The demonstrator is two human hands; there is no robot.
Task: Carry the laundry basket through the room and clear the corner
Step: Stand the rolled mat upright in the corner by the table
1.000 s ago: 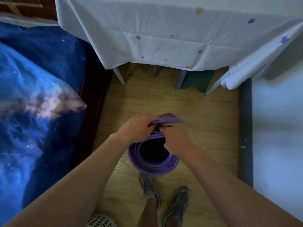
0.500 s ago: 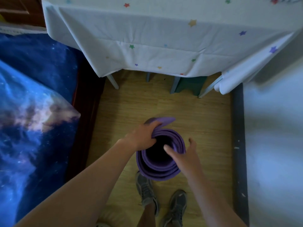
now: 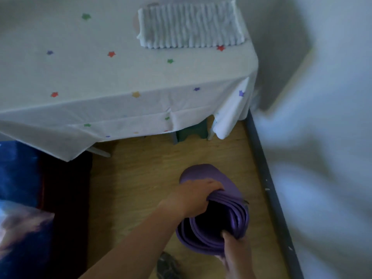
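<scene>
A rolled purple mat (image 3: 233, 216) stands on end on the wooden floor (image 3: 136, 186), seen from above with its dark hollow core facing me. My left hand (image 3: 193, 196) grips the top rim at the far left, where the loose outer flap curls over. At the near right rim, my right hand (image 3: 235, 252) holds the roll with fingers hooked over its layers. The laundry basket is not in view.
A table with a white star-print cloth (image 3: 100, 81) fills the top, a folded ribbed towel (image 3: 191, 25) on it. A green stool (image 3: 191, 131) sits beneath. A white wall (image 3: 322, 158) with dark skirting (image 3: 267, 184) runs on the right; a galaxy-print bed (image 3: 18, 208) lies left.
The view has tilted up and right, so the table top and towel now show. The mat has shifted toward the right wall, and my right hand has moved to its near rim.
</scene>
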